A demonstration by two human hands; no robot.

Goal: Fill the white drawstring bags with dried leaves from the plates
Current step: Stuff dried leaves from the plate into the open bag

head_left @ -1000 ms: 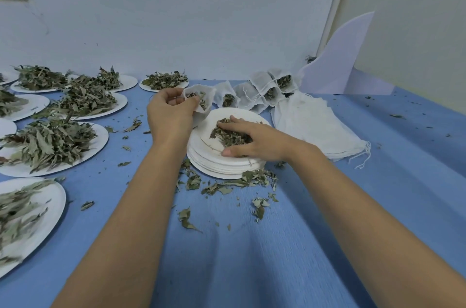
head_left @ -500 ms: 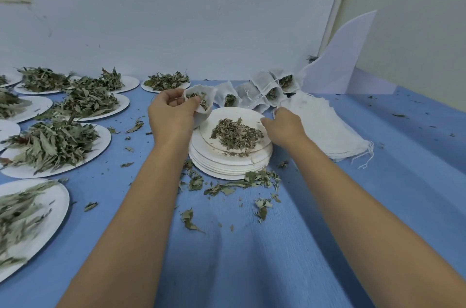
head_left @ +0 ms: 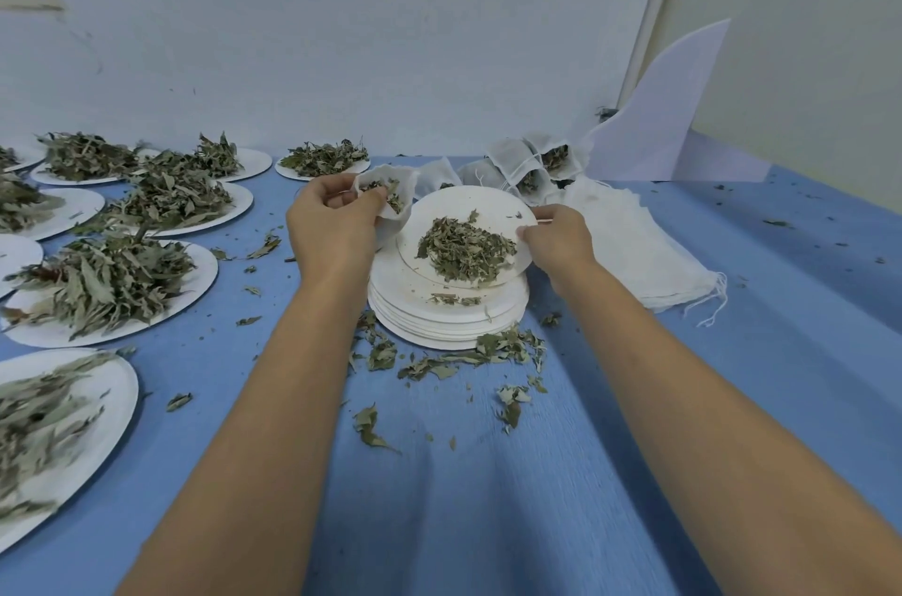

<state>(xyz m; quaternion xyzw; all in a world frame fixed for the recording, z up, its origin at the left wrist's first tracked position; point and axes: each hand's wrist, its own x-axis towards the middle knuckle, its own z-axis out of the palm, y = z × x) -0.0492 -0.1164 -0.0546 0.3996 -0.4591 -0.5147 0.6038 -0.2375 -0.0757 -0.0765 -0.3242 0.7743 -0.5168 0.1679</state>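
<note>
My left hand [head_left: 332,229] grips an open white drawstring bag [head_left: 390,200] by its mouth; dried leaves show inside it. My right hand [head_left: 561,239] pinches the right rim of the top white plate [head_left: 468,205] and holds it lifted and tilted toward the bag. A small heap of crushed dried leaves [head_left: 463,249] lies on that plate. Under it sits a stack of white plates [head_left: 429,312] with a few leaf crumbs.
Several filled bags [head_left: 532,166] lean at the back. A pile of flat white bags [head_left: 634,244] lies to the right. Several plates heaped with dried leaves [head_left: 112,283] cover the left side. Loose leaf bits [head_left: 463,356] are scattered on the blue cloth before the stack.
My right hand left the leaf heap, went to the plate's right rim, and lifted and tilted the top plate off the stack. My left hand kept holding the bag.
</note>
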